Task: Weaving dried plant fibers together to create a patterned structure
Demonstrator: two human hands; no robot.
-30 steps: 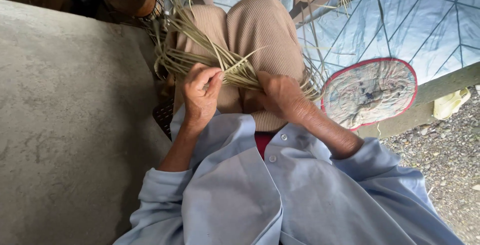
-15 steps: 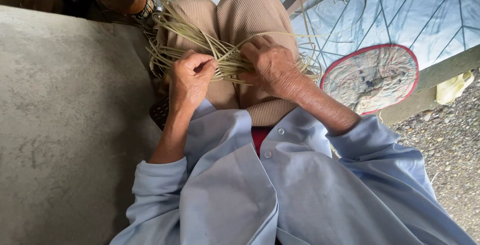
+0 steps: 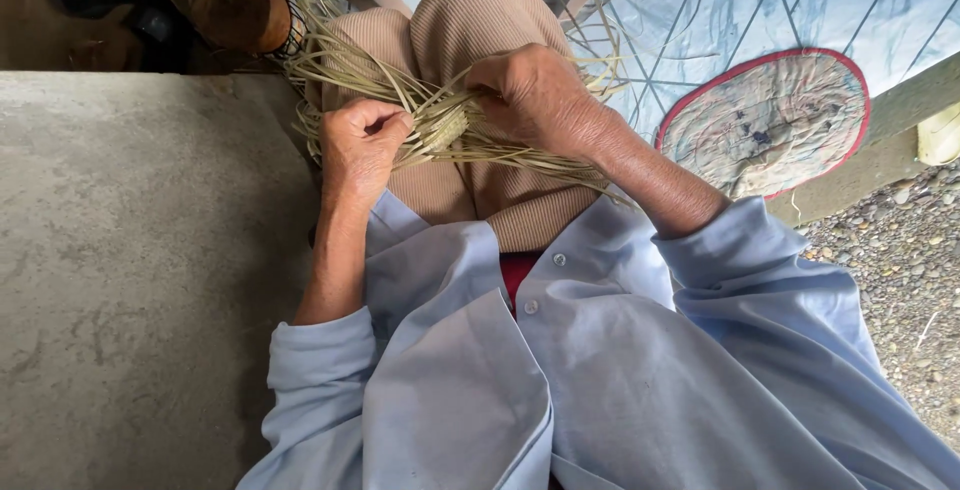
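Sitting with both knees up, the person works a bundle of pale straw strands (image 3: pixel 440 125) that lies across the lap on ribbed tan trousers (image 3: pixel 480 20). The left hand (image 3: pixel 358 140) is curled shut, its grip pinching several strands near the small woven knot at the middle of the bundle. The right hand (image 3: pixel 535 95) is folded over the other side of that knot, fingers bent down onto the straw and closed on it. Loose ends fan out to both sides and up past the knees. A grey concrete slab (image 3: pixel 130 270) lies to the left. To the right, a round padded cushion with a red rim (image 3: pixel 770 120) rests on a light blue patterned sheet (image 3: pixel 760 0), beside gravel (image 3: pixel 900 280).
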